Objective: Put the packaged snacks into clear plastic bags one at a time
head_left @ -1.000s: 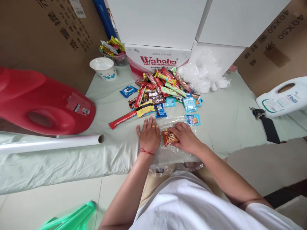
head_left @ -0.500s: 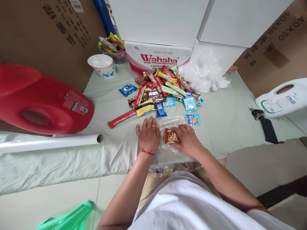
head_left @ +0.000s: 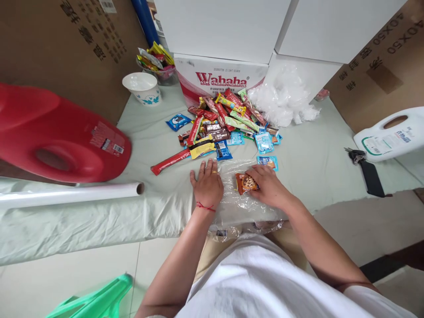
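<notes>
A sheet of clear plastic film (head_left: 232, 207) lies over the front of the cloth-covered table and hangs past its edge. My left hand (head_left: 208, 185) is flat on the film's left side, fingers spread. My right hand (head_left: 266, 183) grips a small brown cookie packet (head_left: 245, 183) by its right end, just above the film; the fingertips are partly hidden. Beyond the right hand lies a light-blue snack packet (head_left: 267, 162). Farther back is a heap of wrapped snack bars (head_left: 217, 128), with a long red stick packet (head_left: 170, 161) at its left front.
At left are a red jug (head_left: 66, 137), a plastic film roll (head_left: 73, 194) and a paper cup (head_left: 143, 90). White boxes (head_left: 218, 26) and crumpled clear plastic (head_left: 285, 97) stand behind the snacks. A white bottle (head_left: 387, 134) and keys with a black case (head_left: 371, 176) lie at right.
My right hand has moved slightly to the right with the cookie packet, which is now tilted. The left hand stays flat on the film. The whole view has shifted a little.
</notes>
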Available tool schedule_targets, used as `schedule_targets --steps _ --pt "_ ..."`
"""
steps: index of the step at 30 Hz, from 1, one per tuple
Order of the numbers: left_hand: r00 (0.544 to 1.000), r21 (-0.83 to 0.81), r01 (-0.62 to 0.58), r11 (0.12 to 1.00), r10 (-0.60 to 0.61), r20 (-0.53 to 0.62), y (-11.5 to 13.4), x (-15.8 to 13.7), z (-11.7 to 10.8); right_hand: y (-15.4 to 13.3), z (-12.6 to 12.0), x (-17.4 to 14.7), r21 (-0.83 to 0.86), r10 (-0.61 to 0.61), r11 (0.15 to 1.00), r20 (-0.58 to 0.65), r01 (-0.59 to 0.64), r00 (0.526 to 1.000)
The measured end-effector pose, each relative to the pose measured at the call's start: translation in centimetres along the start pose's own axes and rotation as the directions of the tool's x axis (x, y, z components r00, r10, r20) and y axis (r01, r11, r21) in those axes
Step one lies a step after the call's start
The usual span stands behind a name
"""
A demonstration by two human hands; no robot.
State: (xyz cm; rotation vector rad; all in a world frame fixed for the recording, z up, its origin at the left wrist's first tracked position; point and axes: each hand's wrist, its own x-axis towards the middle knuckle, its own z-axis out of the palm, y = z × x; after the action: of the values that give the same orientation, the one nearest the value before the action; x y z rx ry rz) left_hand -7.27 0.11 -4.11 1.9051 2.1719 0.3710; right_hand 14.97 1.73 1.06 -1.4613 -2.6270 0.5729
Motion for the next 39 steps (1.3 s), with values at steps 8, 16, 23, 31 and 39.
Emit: schedule_targets --steps 8,16,23,31,39 --pt "1.000 -0.004 -0.007 1.000 0.007 0.000 -0.1 0.0 -0.1 -1.9 1.7 0.8 0.028 -0.046 0.999 0.039 0.045 0.998" --pt "1.000 -0.011 -0.003 1.000 0.003 -0.017 -0.1 0.1 0.1 -2.1 1.3 0.3 0.008 -0.007 1.000 0.031 0.007 1.000" --pt "1.000 0.000 -0.005 1.000 0.005 -0.013 0.0 0.0 -0.1 -2.9 1.2 0.5 -0.013 -0.011 1.000 0.055 0.012 0.998" --pt "1.000 -0.001 -0.015 1.000 0.015 -0.021 -0.2 0.0 0.1 -2.6 1.2 1.0 -0.014 -0.070 0.997 0.082 0.072 0.994" --pt "1.000 0.001 -0.014 1.000 0.014 -0.013 -0.2 0.0 0.0 1.9 0.5 -2.9 0.245 0.143 0.969 -0.418 -0.041 0.897"
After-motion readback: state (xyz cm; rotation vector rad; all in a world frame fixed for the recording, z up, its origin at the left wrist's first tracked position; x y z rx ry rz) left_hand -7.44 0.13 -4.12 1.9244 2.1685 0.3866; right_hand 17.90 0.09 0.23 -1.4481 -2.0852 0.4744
